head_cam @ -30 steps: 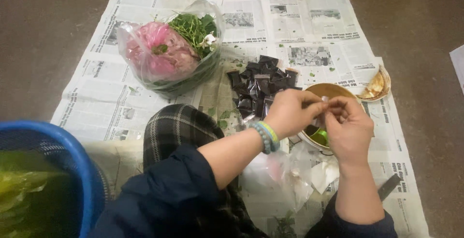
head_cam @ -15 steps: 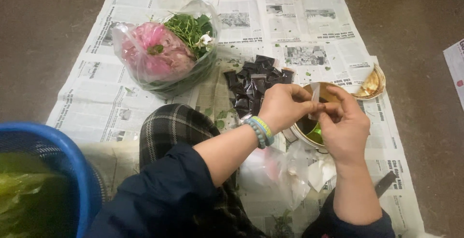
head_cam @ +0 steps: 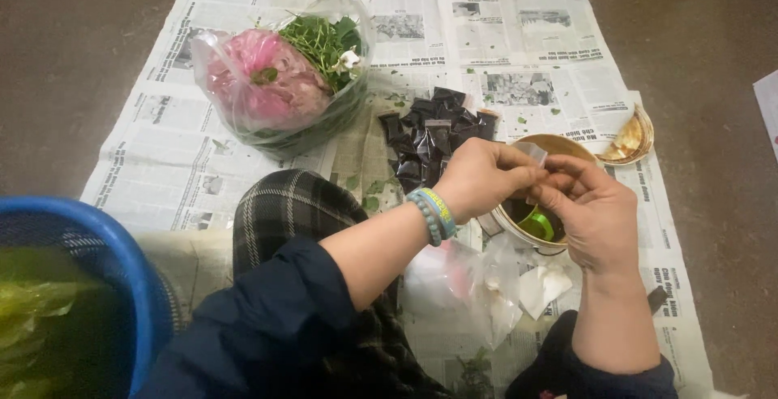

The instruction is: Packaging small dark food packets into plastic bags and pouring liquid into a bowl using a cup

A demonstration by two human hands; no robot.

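Over the bowl [head_cam: 559, 146] we pinch a small clear packet [head_cam: 535, 154] between thumb and fingers of both hands, left hand [head_cam: 480, 179] and right hand [head_cam: 596, 213] pressed close. To open it cleanly (our judgement), we should keep it above the bowl's dark liquid. Both wrists angle inward, knuckles up, near the dark sachets [head_cam: 433, 136].

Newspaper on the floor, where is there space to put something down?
Free patches: the newspaper left of the bag of greens, and the far sheets beyond the dark packets. Crowded: around the bowl, where both hands work, with crumpled plastic just below.
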